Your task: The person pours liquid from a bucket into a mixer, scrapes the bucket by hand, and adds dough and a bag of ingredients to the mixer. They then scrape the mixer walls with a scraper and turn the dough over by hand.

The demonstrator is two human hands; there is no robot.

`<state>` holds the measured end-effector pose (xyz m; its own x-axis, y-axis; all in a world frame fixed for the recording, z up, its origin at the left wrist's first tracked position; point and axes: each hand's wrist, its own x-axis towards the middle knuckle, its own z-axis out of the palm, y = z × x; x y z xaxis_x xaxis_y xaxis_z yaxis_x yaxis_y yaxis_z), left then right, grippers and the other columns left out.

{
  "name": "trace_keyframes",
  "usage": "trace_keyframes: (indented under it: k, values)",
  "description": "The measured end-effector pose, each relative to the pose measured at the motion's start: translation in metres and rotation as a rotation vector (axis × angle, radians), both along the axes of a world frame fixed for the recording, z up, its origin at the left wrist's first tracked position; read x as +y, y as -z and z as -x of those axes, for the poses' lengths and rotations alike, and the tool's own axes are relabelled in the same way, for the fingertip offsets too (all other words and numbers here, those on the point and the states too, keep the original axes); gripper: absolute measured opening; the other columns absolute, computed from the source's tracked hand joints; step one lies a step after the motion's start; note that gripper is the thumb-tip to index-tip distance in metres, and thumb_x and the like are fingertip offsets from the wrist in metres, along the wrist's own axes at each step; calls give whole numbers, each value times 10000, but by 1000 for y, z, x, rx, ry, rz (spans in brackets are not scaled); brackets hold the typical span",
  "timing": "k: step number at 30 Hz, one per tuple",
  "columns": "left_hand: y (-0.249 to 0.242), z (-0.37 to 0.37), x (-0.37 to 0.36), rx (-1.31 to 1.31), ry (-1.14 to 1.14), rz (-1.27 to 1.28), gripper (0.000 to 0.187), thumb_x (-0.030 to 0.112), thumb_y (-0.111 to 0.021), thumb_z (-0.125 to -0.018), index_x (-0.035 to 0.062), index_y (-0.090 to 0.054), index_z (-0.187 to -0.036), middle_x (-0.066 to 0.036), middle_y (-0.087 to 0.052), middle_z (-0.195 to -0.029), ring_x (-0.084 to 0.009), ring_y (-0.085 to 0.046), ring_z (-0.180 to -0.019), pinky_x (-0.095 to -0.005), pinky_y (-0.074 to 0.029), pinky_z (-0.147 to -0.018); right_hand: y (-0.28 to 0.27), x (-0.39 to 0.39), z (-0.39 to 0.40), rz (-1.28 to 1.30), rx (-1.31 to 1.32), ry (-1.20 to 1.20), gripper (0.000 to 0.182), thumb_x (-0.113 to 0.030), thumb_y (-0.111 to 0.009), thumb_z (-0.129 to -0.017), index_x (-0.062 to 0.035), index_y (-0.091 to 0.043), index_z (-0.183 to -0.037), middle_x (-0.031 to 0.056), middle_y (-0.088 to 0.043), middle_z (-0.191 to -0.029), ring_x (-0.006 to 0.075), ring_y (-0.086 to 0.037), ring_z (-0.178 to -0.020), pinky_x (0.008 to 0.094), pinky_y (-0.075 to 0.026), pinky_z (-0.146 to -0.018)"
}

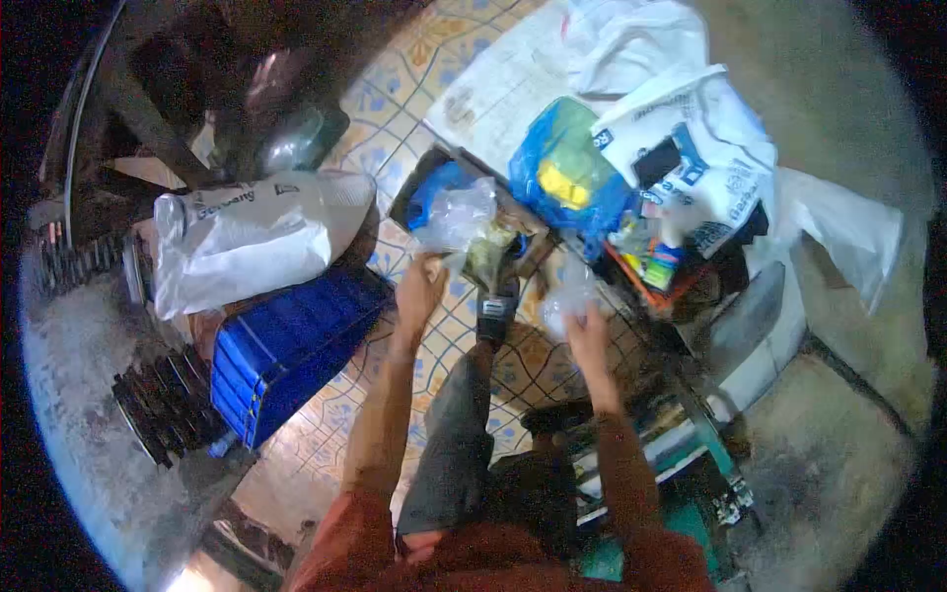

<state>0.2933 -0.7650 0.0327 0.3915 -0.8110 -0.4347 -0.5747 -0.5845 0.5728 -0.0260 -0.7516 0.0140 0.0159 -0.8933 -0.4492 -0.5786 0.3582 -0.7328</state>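
It looks like a makeshift workshop or storage corner (which of the two, I cannot tell). Floral tiles (385, 109) cover the floor right of the blue ribbed container (296, 345), and a rough grey surface (74, 340) spreads on its left. A full white sack (281, 237) lies just beyond the container; printed white bags (735, 148), an orange-edged tray (632, 284) and clear plastic bags (459, 214) lie to its right.

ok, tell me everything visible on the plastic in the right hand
The clear plastic looks like thin, whitish translucent film, crumpled, with bright glints. Its near end is in the fingers of the right hand; the rest extends forward over the tiled floor. Blur hides any opening.
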Motion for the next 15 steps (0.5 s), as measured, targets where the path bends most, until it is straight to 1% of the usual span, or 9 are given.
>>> trace_keyframes:
  k: [1,3,6,8,9,11,13,14,15]
  values:
    - [23,-25,-16,-79,7,-49,417,294,-683,-814,51,-575,-1136,-188,-639,-1054,-343,-637,-911,-430,-496,-778,8,-39,-36,13,-127,-5,406,-187,-603,-894,51,-503,-1207,153,-608,-1028,249,-603,-832,371,-482,-725]
    - [72,-58,-38,-192,47,-2,467,319,-706,-792,55,-573,-1155,-166,-628,-1071,-341,-608,-982,-436,-488,-825,56,-83,-84,95,70,-134,552,-180,-614,-863,20,-420,-1340,249,-512,-1277,398,-484,-1195,444,-392,-1005]
    - [102,-68,-69,-351,135,-87,408,332,-696,-794,82,-612,-1106,-141,-616,-1076,-352,-570,-1043,-442,-487,-842,89,-131,-149,44,141,-263,581,-142,-606,-851,-5,-387,-1371,254,-479,-1308,421,-451,-1218,464,-394,-1002]
    - [127,-71,-77,-411,207,-167,356,335,-681,-804,91,-628,-1058,-134,-611,-1078,-363,-559,-1052,-447,-492,-831,113,-134,-178,333,202,-393,600,-131,-606,-841,-80,-381,-1394,221,-425,-1354,396,-443,-1233,439,-413,-989]
    - [139,-73,-79,-481,286,-232,310,338,-666,-814,99,-645,-1011,-127,-605,-1080,-373,-547,-1061,-452,-497,-821,118,-131,-187,318,206,-401,600,-131,-606,-841,-80,-381,-1394,221,-425,-1354,396,-443,-1233,439,-413,-989]
    - [157,-85,-80,-492,261,-178,272,337,-630,-848,72,-645,-907,-146,-629,-989,-351,-599,-972,-463,-497,-762,120,-125,-205,260,337,-770,646,-120,-605,-818,-113,-366,-1418,212,-381,-1416,390,-415,-1261,490,-406,-984]
    - [159,-100,-86,-93,-17,118,275,309,-603,-885,35,-615,-867,-152,-628,-797,-328,-606,-742,-428,-477,-665,151,-106,-212,308,441,-907,610,-113,-543,-841,-154,-370,-1425,186,-381,-1426,365,-410,-1277,498,-396,-994]
    - [153,-109,-90,75,-103,176,290,293,-580,-914,14,-581,-838,-139,-556,-632,-277,-515,-571,-380,-424,-587,166,-99,-212,376,394,-1003,588,-106,-508,-854,-159,-373,-1424,173,-389,-1426,364,-414,-1273,502,-393,-995]
    - [149,-116,-90,79,-108,167,290,293,-580,-914,14,-581,-838,-139,-556,-632,-277,-515,-571,-380,-424,-587,178,-92,-211,441,343,-1097,568,-99,-473,-868,-164,-377,-1424,161,-396,-1425,364,-417,-1269,507,-390,-995]
